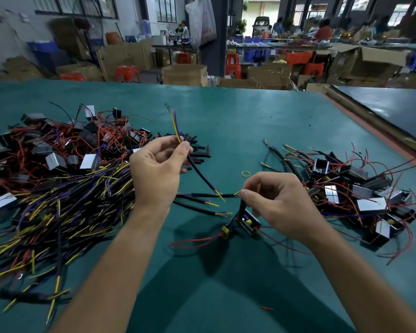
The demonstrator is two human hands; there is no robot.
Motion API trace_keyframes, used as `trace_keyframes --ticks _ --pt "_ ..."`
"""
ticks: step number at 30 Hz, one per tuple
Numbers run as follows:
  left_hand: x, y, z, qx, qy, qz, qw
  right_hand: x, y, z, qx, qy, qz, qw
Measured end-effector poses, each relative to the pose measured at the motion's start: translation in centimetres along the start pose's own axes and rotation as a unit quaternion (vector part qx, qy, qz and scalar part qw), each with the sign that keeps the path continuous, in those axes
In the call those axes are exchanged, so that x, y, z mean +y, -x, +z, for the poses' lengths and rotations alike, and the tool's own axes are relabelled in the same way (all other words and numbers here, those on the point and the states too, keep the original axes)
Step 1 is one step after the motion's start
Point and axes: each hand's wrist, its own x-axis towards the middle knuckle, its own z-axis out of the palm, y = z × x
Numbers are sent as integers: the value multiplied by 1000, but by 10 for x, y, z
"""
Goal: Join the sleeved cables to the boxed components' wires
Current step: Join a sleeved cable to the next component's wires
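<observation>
Right hand (271, 203) pinches a boxed component's wire (240, 209); left hand (157, 169) pinches a sleeved cable (201, 177).

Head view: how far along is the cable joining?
Seemingly done: the right pile of boxes with black cables attached. In hand: the left hand pinches one sleeved cable, the right hand pinches wires of a box. Left: the larger heap of boxes and loose cables on the left.

Yellow rubber band (246, 174) on green table (250, 111) (cardboard boxes (184, 74) beyond).
</observation>
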Motion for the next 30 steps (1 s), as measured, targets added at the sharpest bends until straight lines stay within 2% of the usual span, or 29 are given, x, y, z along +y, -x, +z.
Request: trace_keyframes --ticks 4,10,18,28,30 --pt "2 -1 0 -21 114 -152 981 -4 2 1 -46 -44 27 998" --pt "-3 0 4 -13 145 -243 959 -10 2 -1 -39 -72 49 995" --pt "-5 6 10 -79 144 -241 956 -13 3 2 -48 -105 91 989" --pt "-6 9 12 -101 149 -240 954 -14 0 -8 -54 -239 115 963" --pt "-6 9 13 -104 152 -238 953 -13 0 -11 -54 -235 113 964"
